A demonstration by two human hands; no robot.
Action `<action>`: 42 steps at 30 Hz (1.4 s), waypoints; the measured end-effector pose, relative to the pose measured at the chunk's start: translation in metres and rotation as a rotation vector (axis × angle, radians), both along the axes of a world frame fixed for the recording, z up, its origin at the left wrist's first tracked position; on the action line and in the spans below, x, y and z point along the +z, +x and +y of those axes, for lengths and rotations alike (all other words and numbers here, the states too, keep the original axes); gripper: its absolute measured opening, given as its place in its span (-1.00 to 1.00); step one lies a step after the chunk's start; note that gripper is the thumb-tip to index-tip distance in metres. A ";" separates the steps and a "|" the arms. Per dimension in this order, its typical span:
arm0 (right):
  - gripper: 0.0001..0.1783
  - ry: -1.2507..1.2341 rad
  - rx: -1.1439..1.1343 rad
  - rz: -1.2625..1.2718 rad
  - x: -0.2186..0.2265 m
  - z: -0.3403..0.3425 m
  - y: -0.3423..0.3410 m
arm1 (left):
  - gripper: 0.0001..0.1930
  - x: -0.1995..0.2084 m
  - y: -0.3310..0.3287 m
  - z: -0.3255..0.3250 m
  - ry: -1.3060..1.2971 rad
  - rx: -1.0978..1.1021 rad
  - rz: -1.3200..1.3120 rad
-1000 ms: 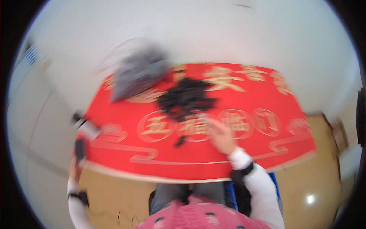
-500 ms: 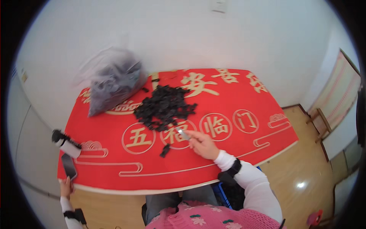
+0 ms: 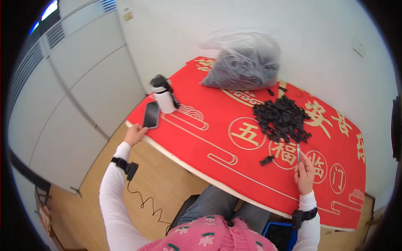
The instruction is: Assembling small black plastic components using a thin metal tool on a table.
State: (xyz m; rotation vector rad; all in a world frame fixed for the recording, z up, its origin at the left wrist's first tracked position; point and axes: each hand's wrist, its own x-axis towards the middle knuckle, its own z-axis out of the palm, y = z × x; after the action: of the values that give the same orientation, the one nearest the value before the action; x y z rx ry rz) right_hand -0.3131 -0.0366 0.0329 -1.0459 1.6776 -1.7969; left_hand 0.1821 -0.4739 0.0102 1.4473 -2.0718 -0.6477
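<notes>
At the table's left edge, my left hand (image 3: 136, 134) is closed on the near end of a dark-screened phone (image 3: 151, 114), which lies on the red tabletop. My right hand (image 3: 305, 172) grips a slim silver metal tool (image 3: 298, 153) whose exact kind I cannot make out. The tool's tip is at the near edge of a heap of small black pieces (image 3: 282, 119). Left of that hand, a small black clump (image 3: 266, 160) lies apart from the heap.
A clear plastic bag (image 3: 245, 62) full of dark pieces stands at the back. Next to the phone is a white bottle (image 3: 164, 97) with a black lid. A blue crate (image 3: 281, 235) sits below the front edge of the red table (image 3: 188, 146). A black cable (image 3: 146, 203) hangs at left.
The view has swung left, so the table and everything on it appear farther right. My left hand stays at the phone, and my right hand still holds the silver tool by the heap.
</notes>
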 end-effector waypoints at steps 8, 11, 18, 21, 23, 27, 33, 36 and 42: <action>-0.56 -0.081 -0.079 0.555 -0.021 0.015 -0.035 | -0.52 0.010 -0.047 -0.014 -0.263 -0.123 -0.383; -0.56 0.042 -0.175 0.464 -0.010 -0.008 -0.016 | -0.55 0.019 -0.050 -0.017 -0.286 -0.243 -0.450; -0.57 -0.050 -0.071 0.178 -0.015 -0.007 -0.025 | -0.71 0.102 -0.151 0.100 -0.185 -0.773 -0.049; -0.58 -0.023 -0.023 -0.029 -0.017 -0.012 -0.015 | -0.71 0.098 -0.197 0.142 -0.112 -0.976 -0.088; -0.60 0.006 -0.047 -0.074 -0.003 -0.014 -0.009 | -0.71 0.090 -0.226 0.161 -0.037 -1.049 -0.055; -0.58 -0.008 -0.022 -0.116 0.007 -0.032 -0.009 | -0.75 0.099 -0.272 0.188 0.055 -1.228 -0.107; -0.59 -0.077 0.016 0.026 -0.001 -0.040 -0.012 | -0.79 0.085 -0.340 0.193 -0.112 -1.286 -0.129; -0.60 -0.125 -0.017 0.124 0.008 -0.034 -0.010 | -0.79 0.068 -0.373 0.192 -0.163 -1.271 -0.109; -0.58 -0.076 -0.013 0.108 0.005 -0.028 -0.017 | -0.74 0.057 -0.393 0.205 -0.037 -1.229 -0.221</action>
State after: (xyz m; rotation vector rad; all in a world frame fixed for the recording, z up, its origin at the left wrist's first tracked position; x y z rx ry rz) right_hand -0.3303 -0.0642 0.0379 -1.1862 1.6929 -1.8559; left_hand -0.2109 -0.2690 0.0672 0.0429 -3.0077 -0.8675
